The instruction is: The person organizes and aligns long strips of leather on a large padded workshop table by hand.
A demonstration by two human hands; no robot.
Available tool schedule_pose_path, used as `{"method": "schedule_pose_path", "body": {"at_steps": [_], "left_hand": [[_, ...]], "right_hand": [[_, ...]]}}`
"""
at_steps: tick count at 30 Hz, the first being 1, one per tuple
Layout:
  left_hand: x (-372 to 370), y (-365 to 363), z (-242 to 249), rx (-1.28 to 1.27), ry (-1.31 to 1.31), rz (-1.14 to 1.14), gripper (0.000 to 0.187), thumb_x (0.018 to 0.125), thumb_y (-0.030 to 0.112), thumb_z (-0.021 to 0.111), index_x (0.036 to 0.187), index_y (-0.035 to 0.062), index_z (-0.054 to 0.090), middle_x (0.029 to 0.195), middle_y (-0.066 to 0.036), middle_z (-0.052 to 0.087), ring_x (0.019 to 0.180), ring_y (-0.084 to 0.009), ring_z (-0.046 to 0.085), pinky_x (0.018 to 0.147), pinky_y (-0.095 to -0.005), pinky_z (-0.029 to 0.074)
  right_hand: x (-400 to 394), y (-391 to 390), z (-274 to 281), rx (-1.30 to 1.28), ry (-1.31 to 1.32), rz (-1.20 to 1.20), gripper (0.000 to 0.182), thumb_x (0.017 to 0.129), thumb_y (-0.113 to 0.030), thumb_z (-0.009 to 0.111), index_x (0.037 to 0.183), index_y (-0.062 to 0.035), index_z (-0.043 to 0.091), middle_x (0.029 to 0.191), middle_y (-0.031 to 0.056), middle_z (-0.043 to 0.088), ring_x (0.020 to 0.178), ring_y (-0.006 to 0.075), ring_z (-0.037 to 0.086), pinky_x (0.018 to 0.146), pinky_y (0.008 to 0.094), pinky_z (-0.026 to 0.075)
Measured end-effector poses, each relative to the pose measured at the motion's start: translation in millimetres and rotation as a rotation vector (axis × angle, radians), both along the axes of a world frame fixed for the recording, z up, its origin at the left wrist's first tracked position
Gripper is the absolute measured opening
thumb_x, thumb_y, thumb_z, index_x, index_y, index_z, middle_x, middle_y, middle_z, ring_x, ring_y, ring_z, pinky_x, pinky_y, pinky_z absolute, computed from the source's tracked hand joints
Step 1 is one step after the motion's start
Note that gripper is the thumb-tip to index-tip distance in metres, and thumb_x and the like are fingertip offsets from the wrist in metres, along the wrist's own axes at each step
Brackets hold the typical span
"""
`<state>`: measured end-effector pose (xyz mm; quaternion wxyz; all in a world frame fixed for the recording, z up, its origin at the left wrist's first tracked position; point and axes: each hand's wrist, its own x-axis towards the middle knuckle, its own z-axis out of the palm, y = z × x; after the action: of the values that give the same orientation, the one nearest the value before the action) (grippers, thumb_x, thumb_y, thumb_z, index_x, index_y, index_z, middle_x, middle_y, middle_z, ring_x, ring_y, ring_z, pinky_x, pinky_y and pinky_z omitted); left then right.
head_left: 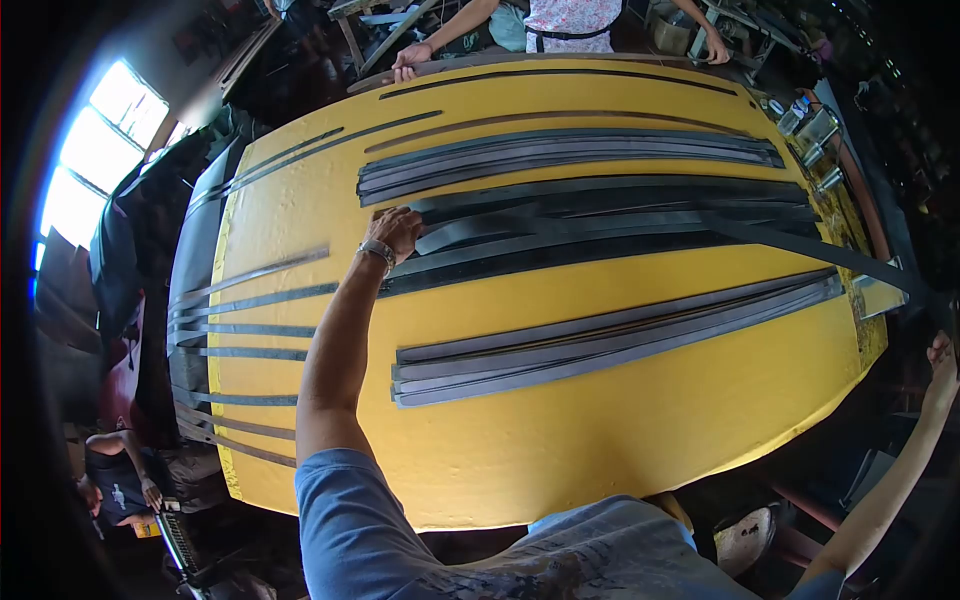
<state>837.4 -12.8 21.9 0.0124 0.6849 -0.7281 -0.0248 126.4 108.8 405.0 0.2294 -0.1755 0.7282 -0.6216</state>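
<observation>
My left hand (398,230) is closed at the left end of a pile of dark leather-like strips (620,208) on the yellow table, its fingers pinching a strip there. One long dark strip (820,252) lifts off the pile and slants out past the table's right edge. Toward its shadowed outer end is my right hand (941,360), closed in a fist around it; the exact grip is dim. Above the pile lies a bundle of grey strips (570,155), and below it another grey bundle (620,335).
Several single strips (262,298) lie across the left side of the yellow table (560,450). A person's hand (410,58) touches a brown strip (520,65) at the far edge. Metal clamps (828,180) line the right edge. Another person (120,480) is at lower left.
</observation>
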Motion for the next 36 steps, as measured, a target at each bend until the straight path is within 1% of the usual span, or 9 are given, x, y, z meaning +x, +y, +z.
{"method": "schedule_pose_path", "body": {"at_steps": [7, 11, 15, 17, 20, 25, 29, 33, 36], "left_hand": [[9.0, -0.5, 2.1, 0.303, 0.290, 0.278, 0.045, 0.090, 0.053, 0.054, 0.121, 0.0214, 0.064, 0.120, -0.011, 0.062, 0.118, -0.0312, 0.055, 0.094, -0.0423, 0.044], [-5.4, 31.5, 16.9, 0.367, 0.106, -0.036, 0.091, 0.066, 0.073, 0.068, 0.140, 0.0253, 0.047, 0.151, -0.013, 0.034, 0.138, -0.0320, 0.034, 0.111, -0.0502, 0.028], [-4.8, 46.3, 10.8, 0.316, 0.092, -0.131, 0.122, 0.045, 0.062, 0.085, 0.149, 0.0310, 0.029, 0.153, -0.016, 0.025, 0.144, -0.0351, 0.019, 0.116, -0.0516, 0.018], [11.0, 47.0, -3.7, 0.306, 0.065, -0.150, 0.097, 0.053, 0.054, 0.084, 0.136, 0.0269, 0.042, 0.153, -0.014, 0.026, 0.142, -0.0350, 0.022, 0.114, -0.0522, 0.020], [20.9, 56.3, -11.2, 0.095, 0.105, -0.190, 0.019, 0.075, 0.025, 0.078, 0.085, 0.0099, 0.072, 0.143, -0.011, 0.044, 0.129, -0.0360, 0.041, 0.102, -0.0508, 0.038], [48.5, 47.7, -22.9, 0.342, 0.932, 0.238, 0.017, 0.082, 0.020, 0.072, 0.091, 0.0055, 0.067, 0.078, -0.002, 0.063, 0.063, -0.0161, 0.060, 0.062, -0.0343, 0.053], [120.1, 39.6, -89.7, 0.256, 0.996, 0.447, 0.040, 0.081, 0.027, 0.076, 0.109, 0.0033, 0.060, 0.095, -0.010, 0.066, 0.084, -0.0177, 0.065, 0.069, -0.0375, 0.055], [46.8, 48.3, -35.8, -0.293, -0.009, 0.560, 0.048, 0.079, 0.022, 0.073, 0.123, 0.0143, 0.055, 0.110, -0.016, 0.064, 0.105, -0.0315, 0.061, 0.089, -0.0502, 0.047], [-24.4, 30.4, -12.0, -0.335, 0.549, 0.234, 0.036, 0.081, 0.017, 0.071, 0.115, 0.0133, 0.061, 0.106, -0.011, 0.065, 0.088, -0.0255, 0.066, 0.078, -0.0387, 0.054]], "right_hand": [[-48.3, 8.2, -25.7, -0.014, 0.318, 0.116, 0.054, 0.098, -0.048, 0.048, 0.119, -0.0011, 0.062, 0.071, 0.0040, 0.059, 0.064, 0.0157, 0.054, 0.062, 0.0306, 0.045], [-63.4, 17.8, -29.8, -0.090, 0.656, 0.305, 0.055, 0.097, -0.050, 0.048, 0.112, 0.0004, 0.065, 0.071, 0.0059, 0.061, 0.063, 0.0175, 0.056, 0.062, 0.0306, 0.046], [-43.8, 9.1, -6.4, 0.094, 0.070, -0.127, 0.057, 0.097, -0.051, 0.047, 0.107, 0.0019, 0.066, 0.071, 0.0076, 0.062, 0.061, 0.0189, 0.057, 0.061, 0.0315, 0.048], [-118.0, 15.9, -36.5, 0.037, 0.638, 0.207, 0.058, 0.097, -0.051, 0.047, 0.102, 0.0030, 0.067, 0.070, 0.0090, 0.063, 0.060, 0.0201, 0.058, 0.062, 0.0333, 0.050], [-137.4, 10.7, -44.8, 0.002, 0.628, 0.217, 0.049, 0.098, -0.045, 0.049, 0.111, -0.0007, 0.066, 0.070, 0.0030, 0.057, 0.062, 0.0136, 0.052, 0.064, 0.0273, 0.045], [-145.9, 6.0, -45.1, 0.014, 0.596, 0.210, 0.041, 0.099, -0.042, 0.051, 0.116, -0.0071, 0.067, 0.072, -0.0035, 0.053, 0.063, 0.0046, 0.046, 0.064, 0.0202, 0.040], [-126.1, 6.3, -38.6, -0.034, 0.568, 0.211, 0.043, 0.096, -0.045, 0.055, 0.124, -0.0133, 0.064, 0.073, -0.0037, 0.054, 0.064, 0.0031, 0.049, 0.063, 0.0183, 0.042], [-68.2, 10.5, -23.3, -0.168, 0.602, 0.232, 0.040, 0.101, -0.037, 0.049, 0.125, -0.0076, 0.062, 0.062, -0.0042, 0.045, 0.055, 0.0036, 0.040, 0.055, 0.0196, 0.035], [-0.2, 12.9, -14.0, -0.218, 0.724, 0.401, 0.040, 0.102, -0.033, 0.046, 0.126, -0.0042, 0.061, 0.054, -0.0064, 0.036, 0.051, 0.0043, 0.035, 0.053, 0.0214, 0.028]]}}
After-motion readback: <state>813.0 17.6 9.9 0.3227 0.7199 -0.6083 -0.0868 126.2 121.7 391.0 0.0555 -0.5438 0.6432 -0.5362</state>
